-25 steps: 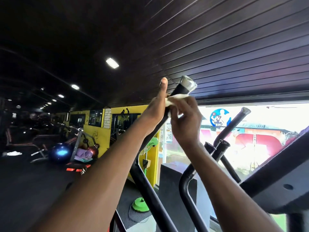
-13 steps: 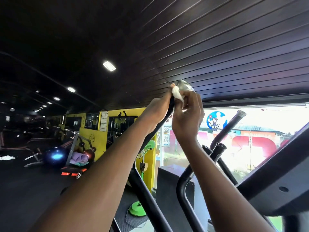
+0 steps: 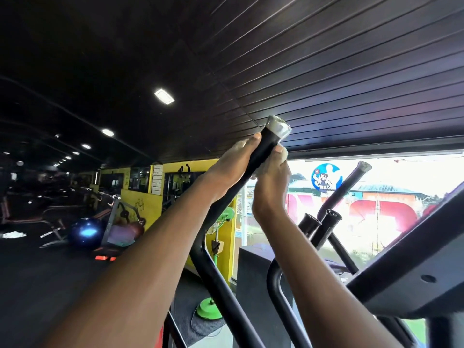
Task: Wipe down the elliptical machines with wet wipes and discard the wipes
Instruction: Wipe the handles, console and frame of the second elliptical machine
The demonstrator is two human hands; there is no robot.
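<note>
Both hands up on the elliptical's tall black handlebar [image 3: 266,146], just below its pale end cap [image 3: 278,128]. Left hand [image 3: 233,169] wraps the bar from the left, thumb up along it. Right hand [image 3: 272,187] holds the white wet wipe [image 3: 282,156] against the bar's right side, fingers curled round it. Second handlebar [image 3: 351,180] sits well right of the right hand; blue exercise ball [image 3: 85,233] far lower left.

Both hands reach up to the black elliptical handle [image 3: 266,144] near its pale end cap. The left hand [image 3: 233,169] grips it from the left; the right hand [image 3: 272,182] presses a white wipe [image 3: 283,154] against its right side.
</note>
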